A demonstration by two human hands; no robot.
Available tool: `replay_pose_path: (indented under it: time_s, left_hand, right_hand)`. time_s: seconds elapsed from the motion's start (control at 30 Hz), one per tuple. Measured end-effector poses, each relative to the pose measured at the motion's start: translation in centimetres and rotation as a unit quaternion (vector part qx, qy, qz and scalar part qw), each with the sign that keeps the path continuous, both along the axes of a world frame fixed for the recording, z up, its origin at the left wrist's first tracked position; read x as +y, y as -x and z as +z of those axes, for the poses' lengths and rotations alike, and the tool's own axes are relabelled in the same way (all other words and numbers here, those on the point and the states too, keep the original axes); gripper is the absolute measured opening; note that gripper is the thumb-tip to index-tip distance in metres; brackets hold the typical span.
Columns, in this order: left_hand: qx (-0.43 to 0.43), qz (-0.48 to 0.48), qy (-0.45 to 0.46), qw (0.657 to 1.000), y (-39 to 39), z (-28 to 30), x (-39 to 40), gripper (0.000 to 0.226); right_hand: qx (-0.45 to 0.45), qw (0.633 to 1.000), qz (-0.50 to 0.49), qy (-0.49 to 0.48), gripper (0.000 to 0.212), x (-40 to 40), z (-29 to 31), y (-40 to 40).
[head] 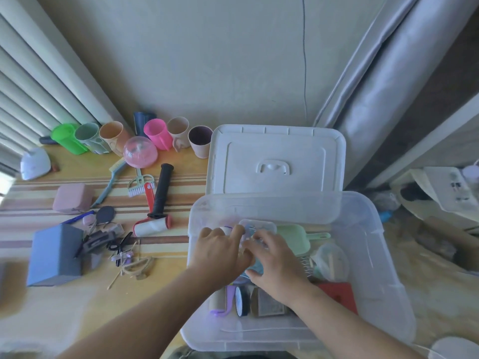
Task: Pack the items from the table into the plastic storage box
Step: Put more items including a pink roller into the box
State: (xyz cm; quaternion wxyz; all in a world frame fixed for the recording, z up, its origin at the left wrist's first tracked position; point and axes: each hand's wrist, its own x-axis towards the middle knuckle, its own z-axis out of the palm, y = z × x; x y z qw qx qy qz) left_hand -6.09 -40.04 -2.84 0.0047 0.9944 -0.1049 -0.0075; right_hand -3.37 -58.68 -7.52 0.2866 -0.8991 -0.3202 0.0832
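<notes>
Both hands' grip, left hand (220, 251), right hand (276, 263), seemingly holding one clear container (256, 229), inside storage box (388, 281), seven cups (158, 134) behind.

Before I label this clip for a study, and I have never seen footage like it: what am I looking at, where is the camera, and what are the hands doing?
There is no machine here. A person wears a wide-angle camera on the head, looking forward and down, so you see their own two bare arms.

Both hands are inside the clear plastic storage box. The left hand and the right hand are together on a small clear container; how firmly each grips it is hard to tell. Also in the box are a green scoop and a red item.

The white lid lies behind the box. Still on the table are a row of coloured cups, a lint roller, a grey box and a pink pouch.
</notes>
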Motion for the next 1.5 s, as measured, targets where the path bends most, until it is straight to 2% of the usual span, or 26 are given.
replay_pose_path:
  time_s: [0.03, 0.1, 0.2, 0.23, 0.37, 0.47, 0.6, 0.67, 0.73, 0.83, 0.93, 1.0, 1.07, 1.13, 1.17, 1.23, 1.3, 1.37, 1.5]
  left_hand:
    - [-0.035, -0.045, -0.021, 0.998, 0.4, -0.1, 0.3, 0.009]
    - [-0.049, -0.082, -0.04, 0.995, 1.2, -0.4, 0.8, 0.02]
    - [-0.026, 0.004, 0.027, 0.999, 2.0, 0.1, 1.5, 0.013]
    - [-0.028, 0.029, 0.052, 0.998, 2.1, 0.3, 1.9, 0.017]
    - [-0.049, 0.033, 0.093, 0.994, 3.3, 1.2, 3.9, 0.017]
    - [-0.055, 0.027, 0.124, 0.99, 4.6, 1.2, 5.5, 0.016]
    - [-0.065, 0.026, 0.15, 0.986, 6.0, 0.6, 7.1, 0.014]
    - [-0.066, 0.021, 0.168, 0.983, 6.3, 0.6, 7.6, 0.013]
    - [-0.068, 0.021, 0.186, 0.98, 6.4, 0.6, 8.2, 0.017]
    - [-0.072, 0.031, 0.207, 0.975, 6.1, 0.1, 9.9, 0.024]
    - [-0.065, 0.042, 0.237, 0.968, 5.6, -0.7, 12.5, 0.029]
    - [-0.046, 0.068, 0.235, 0.969, 5.0, -1.7, 14.9, 0.032]
    - [-0.026, 0.094, 0.206, 0.974, 4.5, -2.9, 18.1, 0.034]
    - [0.002, 0.118, 0.173, 0.978, 3.8, -4.2, 21.7, 0.037]
    - [0.028, 0.137, 0.16, 0.977, 3.3, -4.7, 23.6, 0.039]
    - [0.087, 0.185, 0.134, 0.97, 2.5, -5.6, 26.9, 0.04]
    - [0.136, 0.22, 0.111, 0.96, 1.8, -6.9, 29.5, 0.045]
    - [0.194, 0.23, 0.083, 0.95, 1.1, -8.3, 31.3, 0.052]
    - [0.26, 0.188, 0.076, 0.944, 0.4, -10.6, 31.6, 0.057]
  right_hand:
    - [-0.019, 1.0, -0.001, -0.013, 0.047, 0.2, -0.3, -0.1]
    - [-0.04, 0.999, 0.001, -0.025, 0.033, 0.6, -0.6, -0.5]
    - [-0.009, 1.0, -0.017, -0.007, 0.022, 1.0, -0.8, -1.8]
    - [0.016, 0.999, -0.033, 0.006, 0.021, 1.3, -0.7, -2.3]
    - [0.136, 0.982, -0.115, 0.056, 0.048, 4.2, -0.9, -3.7]
    - [0.181, 0.969, -0.164, 0.031, 0.058, 7.2, -1.1, -3.8]
    - [0.235, 0.948, -0.2, 0.076, 0.069, 10.1, -2.3, -3.8]
    - [0.249, 0.945, -0.185, 0.101, 0.078, 10.9, -3.0, -3.8]
    - [0.25, 0.947, -0.154, 0.128, 0.076, 11.2, -3.3, -3.7]
    - [0.178, 0.965, -0.135, 0.138, 0.046, 10.7, -2.5, -3.4]
    - [-0.006, 0.994, -0.086, 0.062, 0.005, 10.7, -0.5, -3.8]
    - [-0.114, 0.991, -0.065, -0.006, 0.018, 12.0, 2.3, -4.4]
    - [-0.19, 0.978, -0.048, -0.07, 0.018, 14.7, 5.9, -4.7]
    - [-0.207, 0.973, 0.0, -0.102, 0.014, 18.6, 8.1, -4.5]
    - [-0.188, 0.977, 0.026, -0.095, 0.013, 20.8, 8.5, -4.5]
    - [-0.107, 0.992, 0.066, -0.019, 0.019, 25.6, 7.9, -4.6]
    - [0.0, 0.989, 0.078, 0.126, 0.033, 30.0, 5.6, -4.9]
    - [0.075, 0.961, 0.07, 0.256, 0.049, 33.4, 3.2, -5.4]
    - [0.138, 0.917, 0.045, 0.372, 0.076, 36.8, -0.6, -6.8]
